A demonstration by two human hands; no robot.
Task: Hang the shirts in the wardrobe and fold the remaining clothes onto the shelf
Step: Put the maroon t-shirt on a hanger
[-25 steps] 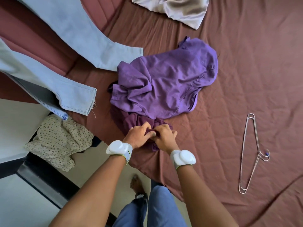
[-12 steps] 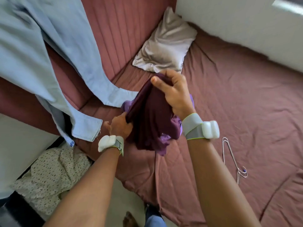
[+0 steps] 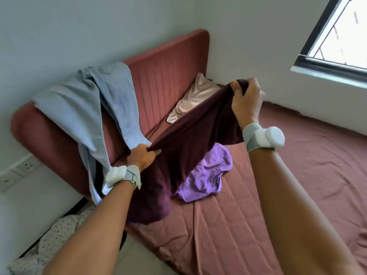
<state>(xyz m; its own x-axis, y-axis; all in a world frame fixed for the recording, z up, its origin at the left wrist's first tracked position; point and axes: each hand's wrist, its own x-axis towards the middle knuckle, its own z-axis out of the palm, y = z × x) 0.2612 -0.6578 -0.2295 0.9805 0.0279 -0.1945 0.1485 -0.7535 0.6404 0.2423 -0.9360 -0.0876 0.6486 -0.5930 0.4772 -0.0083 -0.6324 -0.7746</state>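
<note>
A dark maroon garment (image 3: 186, 147) is stretched in the air above the bed between both hands. My left hand (image 3: 142, 156) grips its lower left edge near the headboard. Higher up and further right, my right hand (image 3: 246, 102) grips its other edge. The rest of the maroon cloth hangs down over the bed's front edge. Under it, a light purple shirt (image 3: 206, 175) lies crumpled on the brown bedsheet (image 3: 297, 185).
Light blue jeans (image 3: 95, 108) hang over the pink padded headboard (image 3: 168, 76). A beige pillow (image 3: 194, 96) sits in the bed's far corner. A spotted cloth (image 3: 57, 237) lies on the floor at lower left. A window (image 3: 341, 36) is at upper right.
Both hands lifted the maroon garment off the bed and pulled it apart, the right hand going up and right. The view tilted up; the wire hanger has left the frame.
</note>
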